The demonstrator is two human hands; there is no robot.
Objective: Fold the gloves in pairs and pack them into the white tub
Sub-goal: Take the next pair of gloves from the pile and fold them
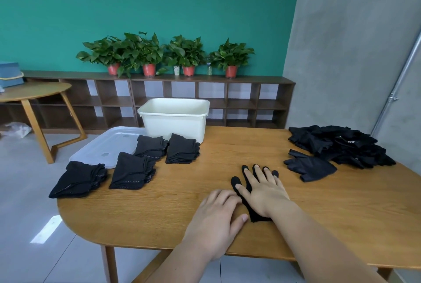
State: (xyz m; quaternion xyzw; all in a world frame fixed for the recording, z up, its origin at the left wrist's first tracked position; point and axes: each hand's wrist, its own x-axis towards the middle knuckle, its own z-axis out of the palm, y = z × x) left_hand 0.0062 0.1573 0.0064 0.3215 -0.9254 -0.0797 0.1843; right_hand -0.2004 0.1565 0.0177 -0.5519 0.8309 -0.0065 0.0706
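Observation:
A black glove (237, 182) lies flat on the wooden table (205, 225), mostly hidden under my right hand (265, 194), which presses on it with straight, spread fingers. My left hand (216, 216) rests beside it, its fingers bent at the glove's left edge. Another single black glove (312, 167) lies to the right, in front of a loose heap of black gloves (341, 144). Several stacks of folded gloves (134, 170) sit on the left part of the table. The white tub (174, 116) stands at the table's far edge; its inside is not visible.
A translucent lid (107, 146) lies left of the tub, partly under the folded stacks. Beyond the table stand a low shelf with potted plants (150, 55) and a small round table (34, 91). A grey wall borders the right side.

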